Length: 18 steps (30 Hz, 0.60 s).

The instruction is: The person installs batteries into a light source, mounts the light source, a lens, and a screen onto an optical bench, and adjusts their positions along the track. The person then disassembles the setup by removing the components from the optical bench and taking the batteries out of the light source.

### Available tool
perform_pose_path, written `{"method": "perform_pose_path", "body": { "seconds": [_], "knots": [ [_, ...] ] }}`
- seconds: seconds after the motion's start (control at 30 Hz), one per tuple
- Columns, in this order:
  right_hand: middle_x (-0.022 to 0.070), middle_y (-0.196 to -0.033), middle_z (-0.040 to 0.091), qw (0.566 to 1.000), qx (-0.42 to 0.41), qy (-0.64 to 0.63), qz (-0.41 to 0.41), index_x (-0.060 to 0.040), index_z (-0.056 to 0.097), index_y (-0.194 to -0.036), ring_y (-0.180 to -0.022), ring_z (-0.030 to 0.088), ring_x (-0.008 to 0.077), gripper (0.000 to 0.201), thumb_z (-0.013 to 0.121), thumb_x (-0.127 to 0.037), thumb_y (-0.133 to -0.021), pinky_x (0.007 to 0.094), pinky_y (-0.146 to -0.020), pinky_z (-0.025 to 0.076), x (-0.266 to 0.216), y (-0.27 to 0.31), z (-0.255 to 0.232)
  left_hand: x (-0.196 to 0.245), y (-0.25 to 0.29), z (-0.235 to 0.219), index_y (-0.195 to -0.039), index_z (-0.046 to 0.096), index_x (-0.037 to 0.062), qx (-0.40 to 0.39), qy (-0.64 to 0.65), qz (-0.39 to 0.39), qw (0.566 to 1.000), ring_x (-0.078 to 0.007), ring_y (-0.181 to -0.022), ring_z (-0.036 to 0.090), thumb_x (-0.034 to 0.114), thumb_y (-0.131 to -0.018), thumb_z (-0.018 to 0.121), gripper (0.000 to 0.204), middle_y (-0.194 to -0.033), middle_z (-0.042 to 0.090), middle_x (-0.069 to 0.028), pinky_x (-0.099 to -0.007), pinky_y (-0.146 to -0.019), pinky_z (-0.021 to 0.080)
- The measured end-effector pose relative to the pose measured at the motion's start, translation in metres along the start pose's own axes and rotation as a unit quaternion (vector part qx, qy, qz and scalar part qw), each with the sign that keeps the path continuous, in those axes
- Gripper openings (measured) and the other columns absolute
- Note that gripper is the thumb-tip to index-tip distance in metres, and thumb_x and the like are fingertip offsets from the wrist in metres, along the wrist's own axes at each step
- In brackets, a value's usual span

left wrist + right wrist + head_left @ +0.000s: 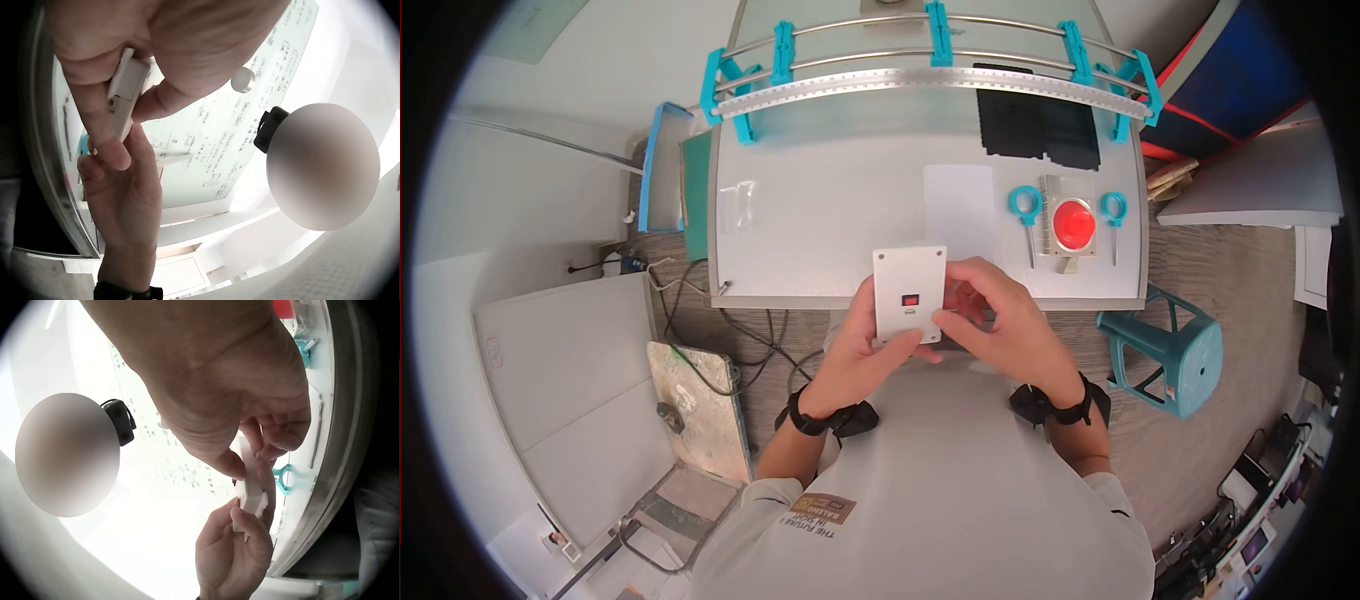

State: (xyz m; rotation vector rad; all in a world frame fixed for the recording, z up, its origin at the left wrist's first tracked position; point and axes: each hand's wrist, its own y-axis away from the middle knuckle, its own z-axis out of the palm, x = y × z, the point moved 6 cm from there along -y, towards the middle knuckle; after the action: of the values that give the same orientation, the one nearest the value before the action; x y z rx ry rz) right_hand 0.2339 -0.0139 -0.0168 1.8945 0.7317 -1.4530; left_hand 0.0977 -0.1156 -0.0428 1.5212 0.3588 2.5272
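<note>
A white rectangular box (894, 285) with a small red switch (911, 300) and corner screws is held in front of the body, at the table's near edge. The left hand (862, 352) grips its left side and lower part, thumb across the lower face. On the other side, the right hand (1011, 325) pinches the box's right edge with thumb and fingers. In the left wrist view the box (129, 84) shows edge-on between the left hand's fingers. The right wrist view also shows the box (252, 487) held by both hands.
On the white table (820, 220) lie a red round button on a base (1073, 224), two teal-ringed tools (1025, 203), a white sheet (958, 205) and black pieces (1012, 124). A metal rail frame (940, 80) spans the back. A teal stool (1175, 355) stands at right.
</note>
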Motion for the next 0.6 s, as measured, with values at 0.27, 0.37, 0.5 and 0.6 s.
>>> {"method": "perform_pose_path", "body": {
  "seconds": [0.27, 0.37, 0.5, 0.6],
  "knots": [
    [0.0068, -0.1, 0.068, 0.999, 0.03, -0.038, 0.012, -0.0053, 0.057, -0.137, -0.079, 0.065, 0.0132, 0.041, 0.068, -0.012, -0.098, 0.0273, -0.067, 0.05, 0.002, 0.0, -0.002, 0.006, 0.001, 0.004, -0.157, 0.018, 0.0054, -0.004, -0.004, -0.023, 1.0, -0.0298, -0.126, 0.061, -0.004, -0.098, 0.05, 0.068, -0.145, 0.05, -0.019, -0.0417, -0.086, 0.064],
    [0.0074, -0.095, 0.069, 0.995, 0.046, -0.082, 0.033, -0.0059, 0.056, -0.14, -0.074, 0.065, 0.0126, 0.04, 0.064, -0.013, -0.101, 0.0275, -0.068, 0.052, -0.003, -0.002, -0.005, 0.008, -0.001, 0.008, -0.158, 0.016, 0.0053, -0.027, 0.005, -0.032, 0.999, -0.0331, -0.125, 0.064, -0.002, -0.1, 0.046, 0.067, -0.144, 0.052, -0.0222, -0.0399, -0.081, 0.065],
    [0.0072, -0.091, 0.068, 0.998, 0.025, -0.061, 0.019, -0.007, 0.056, -0.141, -0.074, 0.066, 0.0119, 0.042, 0.063, -0.008, -0.101, 0.0273, -0.07, 0.054, -0.002, -0.001, -0.003, 0.007, 0.001, 0.004, -0.159, 0.015, 0.0044, -0.039, 0.023, -0.055, 0.997, -0.0334, -0.122, 0.066, 0.004, -0.102, 0.042, 0.063, -0.144, 0.054, -0.0239, -0.0363, -0.072, 0.065],
    [0.0069, -0.09, 0.068, 0.998, 0.019, -0.061, 0.007, -0.0069, 0.057, -0.141, -0.075, 0.066, 0.0115, 0.042, 0.063, -0.005, -0.1, 0.0273, -0.069, 0.056, -0.006, -0.001, -0.003, 0.006, 0.001, 0.0, -0.158, 0.018, 0.0037, -0.047, 0.023, -0.048, 0.997, -0.0303, -0.118, 0.068, 0.007, -0.103, 0.041, 0.06, -0.141, 0.056, -0.0218, -0.0337, -0.068, 0.064]
  ]
}}
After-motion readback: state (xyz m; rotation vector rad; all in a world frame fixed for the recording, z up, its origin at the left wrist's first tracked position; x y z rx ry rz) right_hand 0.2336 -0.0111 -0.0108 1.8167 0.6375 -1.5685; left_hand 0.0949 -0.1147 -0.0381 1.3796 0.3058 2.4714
